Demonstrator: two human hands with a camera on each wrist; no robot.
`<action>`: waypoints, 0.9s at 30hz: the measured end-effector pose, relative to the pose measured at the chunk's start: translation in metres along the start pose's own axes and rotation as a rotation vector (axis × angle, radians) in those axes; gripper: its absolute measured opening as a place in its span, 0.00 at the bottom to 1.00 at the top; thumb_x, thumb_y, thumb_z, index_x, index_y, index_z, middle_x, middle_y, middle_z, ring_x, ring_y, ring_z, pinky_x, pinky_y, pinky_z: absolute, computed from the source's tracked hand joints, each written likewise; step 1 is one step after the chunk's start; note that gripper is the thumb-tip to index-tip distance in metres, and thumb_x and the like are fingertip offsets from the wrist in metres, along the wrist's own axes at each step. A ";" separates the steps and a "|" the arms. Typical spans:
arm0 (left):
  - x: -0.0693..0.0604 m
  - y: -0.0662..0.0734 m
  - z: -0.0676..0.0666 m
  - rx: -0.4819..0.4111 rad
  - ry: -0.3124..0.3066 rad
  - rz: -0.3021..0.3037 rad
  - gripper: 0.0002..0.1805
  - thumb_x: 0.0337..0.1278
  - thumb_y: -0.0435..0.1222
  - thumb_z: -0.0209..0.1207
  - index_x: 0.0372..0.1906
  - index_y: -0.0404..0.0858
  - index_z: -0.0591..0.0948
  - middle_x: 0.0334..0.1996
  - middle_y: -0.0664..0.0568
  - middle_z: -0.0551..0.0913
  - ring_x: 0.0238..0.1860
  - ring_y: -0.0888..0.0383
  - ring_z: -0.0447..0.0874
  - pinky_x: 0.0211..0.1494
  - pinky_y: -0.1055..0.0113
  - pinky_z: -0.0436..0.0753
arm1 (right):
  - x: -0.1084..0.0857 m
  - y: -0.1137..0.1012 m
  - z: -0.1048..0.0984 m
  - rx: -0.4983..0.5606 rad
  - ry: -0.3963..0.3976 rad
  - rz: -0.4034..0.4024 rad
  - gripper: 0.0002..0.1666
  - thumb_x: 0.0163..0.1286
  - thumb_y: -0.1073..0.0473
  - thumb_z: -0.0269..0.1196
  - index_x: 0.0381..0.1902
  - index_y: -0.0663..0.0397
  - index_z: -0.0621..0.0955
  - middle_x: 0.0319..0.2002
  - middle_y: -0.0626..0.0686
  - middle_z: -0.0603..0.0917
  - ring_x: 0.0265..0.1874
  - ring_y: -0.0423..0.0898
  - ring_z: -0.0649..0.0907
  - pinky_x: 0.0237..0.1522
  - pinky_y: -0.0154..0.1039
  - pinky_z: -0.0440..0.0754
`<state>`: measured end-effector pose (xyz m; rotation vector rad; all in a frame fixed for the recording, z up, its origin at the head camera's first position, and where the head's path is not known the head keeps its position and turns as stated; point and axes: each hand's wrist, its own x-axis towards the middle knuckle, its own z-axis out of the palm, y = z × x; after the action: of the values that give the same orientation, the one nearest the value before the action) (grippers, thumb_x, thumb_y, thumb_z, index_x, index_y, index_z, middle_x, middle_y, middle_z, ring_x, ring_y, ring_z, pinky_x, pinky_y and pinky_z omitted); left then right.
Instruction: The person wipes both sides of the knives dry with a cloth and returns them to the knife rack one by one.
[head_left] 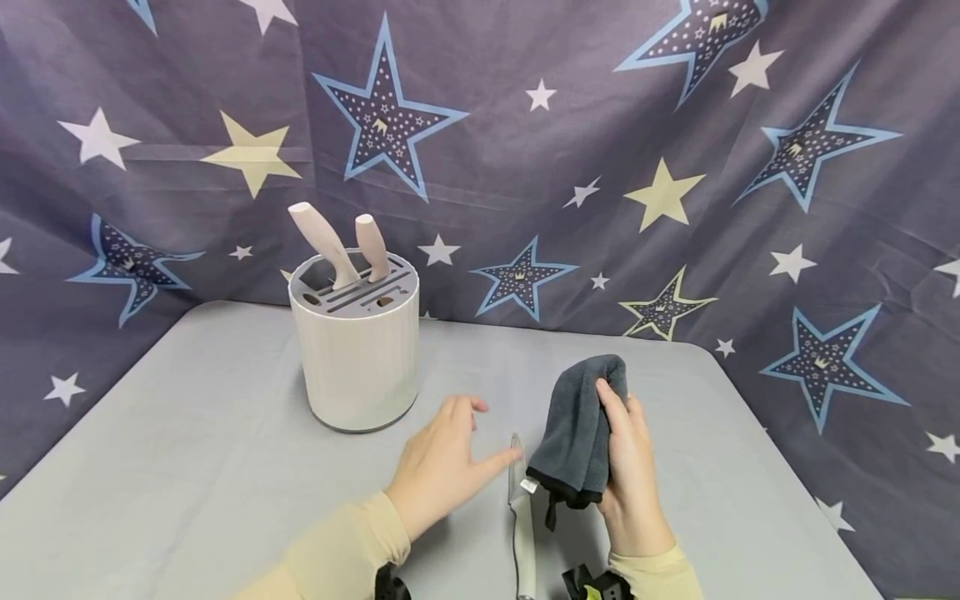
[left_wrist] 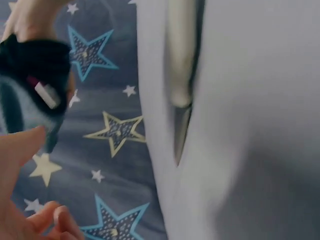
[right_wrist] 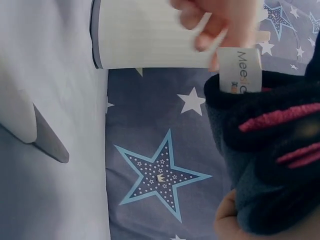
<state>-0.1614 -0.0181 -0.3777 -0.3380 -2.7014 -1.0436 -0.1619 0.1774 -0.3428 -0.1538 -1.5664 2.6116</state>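
Note:
My right hand (head_left: 632, 475) grips a folded dark grey cloth (head_left: 577, 421) with black edging, a hanging loop and a white label (right_wrist: 241, 70). Pink-red strips show in its folds in the right wrist view. To the left, my left hand (head_left: 442, 458) is held above the table, thumb stretched out toward the cloth, holding nothing. Between the two hands, a knife (head_left: 525, 537) with a pale handle lies on the table, its blade (right_wrist: 50, 135) pointing away from me. The left thumb overlaps the blade tip in the head view, while the left wrist view shows them apart.
A round cream knife block (head_left: 356, 358) stands at the back left of the light grey table (head_left: 187, 450). Two pale-handled knives (head_left: 326, 242) stick up from its slotted grey top. Behind the table hangs a dark star-patterned curtain (head_left: 525, 167).

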 end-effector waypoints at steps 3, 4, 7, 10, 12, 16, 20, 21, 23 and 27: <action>-0.008 0.000 0.012 0.034 -0.080 -0.001 0.34 0.49 0.60 0.67 0.52 0.41 0.75 0.42 0.51 0.80 0.28 0.61 0.73 0.29 0.68 0.73 | 0.000 -0.001 0.000 0.003 0.008 0.001 0.16 0.78 0.48 0.52 0.55 0.47 0.64 0.41 0.46 0.79 0.32 0.39 0.83 0.36 0.32 0.83; -0.011 0.000 0.016 0.045 -0.101 -0.002 0.33 0.49 0.60 0.67 0.51 0.41 0.75 0.42 0.51 0.80 0.27 0.61 0.72 0.29 0.67 0.73 | 0.000 -0.001 -0.001 0.005 0.010 0.002 0.16 0.78 0.48 0.52 0.55 0.47 0.64 0.42 0.46 0.79 0.32 0.39 0.83 0.36 0.32 0.83; -0.017 0.002 0.026 0.060 -0.138 0.000 0.32 0.46 0.60 0.67 0.46 0.40 0.76 0.38 0.52 0.80 0.25 0.61 0.72 0.28 0.66 0.72 | 0.000 -0.002 -0.001 0.008 0.016 0.002 0.16 0.78 0.48 0.52 0.56 0.46 0.63 0.42 0.45 0.79 0.32 0.38 0.83 0.36 0.31 0.83; -0.023 0.004 0.035 0.077 -0.171 0.005 0.31 0.44 0.62 0.67 0.40 0.40 0.76 0.30 0.54 0.77 0.24 0.61 0.71 0.26 0.65 0.71 | 0.001 -0.003 -0.002 0.019 0.014 0.001 0.16 0.78 0.48 0.52 0.56 0.46 0.63 0.42 0.45 0.79 0.32 0.38 0.83 0.36 0.31 0.83; -0.026 0.004 0.041 0.090 -0.189 0.016 0.30 0.43 0.62 0.67 0.35 0.40 0.76 0.26 0.56 0.75 0.23 0.61 0.71 0.24 0.65 0.69 | 0.001 -0.003 -0.002 0.026 0.010 -0.003 0.16 0.78 0.48 0.52 0.56 0.46 0.63 0.43 0.45 0.80 0.33 0.38 0.83 0.36 0.31 0.83; -0.031 0.003 0.052 0.116 -0.222 0.037 0.27 0.43 0.64 0.66 0.24 0.43 0.76 0.19 0.58 0.73 0.19 0.61 0.70 0.20 0.66 0.67 | 0.001 -0.004 -0.003 0.039 0.009 -0.006 0.16 0.78 0.49 0.52 0.56 0.46 0.63 0.42 0.46 0.80 0.33 0.39 0.84 0.36 0.32 0.83; -0.036 0.001 0.059 0.144 -0.276 0.045 0.28 0.43 0.64 0.66 0.13 0.48 0.71 0.13 0.60 0.70 0.16 0.61 0.67 0.18 0.66 0.65 | 0.001 -0.005 -0.003 0.031 0.016 -0.003 0.16 0.78 0.48 0.51 0.57 0.46 0.63 0.42 0.46 0.80 0.32 0.39 0.84 0.36 0.32 0.83; -0.037 0.000 0.060 0.147 -0.290 0.041 0.29 0.43 0.64 0.66 0.11 0.48 0.69 0.11 0.60 0.69 0.15 0.61 0.66 0.17 0.65 0.65 | 0.002 -0.005 -0.003 0.028 0.017 -0.002 0.17 0.78 0.48 0.51 0.57 0.46 0.63 0.42 0.46 0.80 0.33 0.39 0.84 0.36 0.32 0.83; -0.038 0.000 0.061 0.146 -0.315 0.035 0.31 0.43 0.63 0.66 0.08 0.49 0.66 0.10 0.60 0.67 0.15 0.61 0.64 0.16 0.65 0.64 | 0.002 -0.005 -0.003 0.023 0.021 0.000 0.17 0.78 0.48 0.51 0.57 0.46 0.63 0.43 0.46 0.80 0.33 0.39 0.84 0.36 0.32 0.83; -0.038 -0.001 0.062 0.120 -0.336 0.023 0.28 0.44 0.56 0.67 0.07 0.49 0.65 0.11 0.59 0.68 0.14 0.61 0.64 0.16 0.66 0.64 | 0.002 -0.005 -0.003 0.016 0.028 0.002 0.16 0.78 0.48 0.52 0.56 0.46 0.63 0.42 0.46 0.80 0.33 0.39 0.83 0.36 0.32 0.83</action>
<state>-0.1335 0.0185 -0.4336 -0.5654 -3.0295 -0.8810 -0.1631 0.1824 -0.3403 -0.1903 -1.5367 2.6114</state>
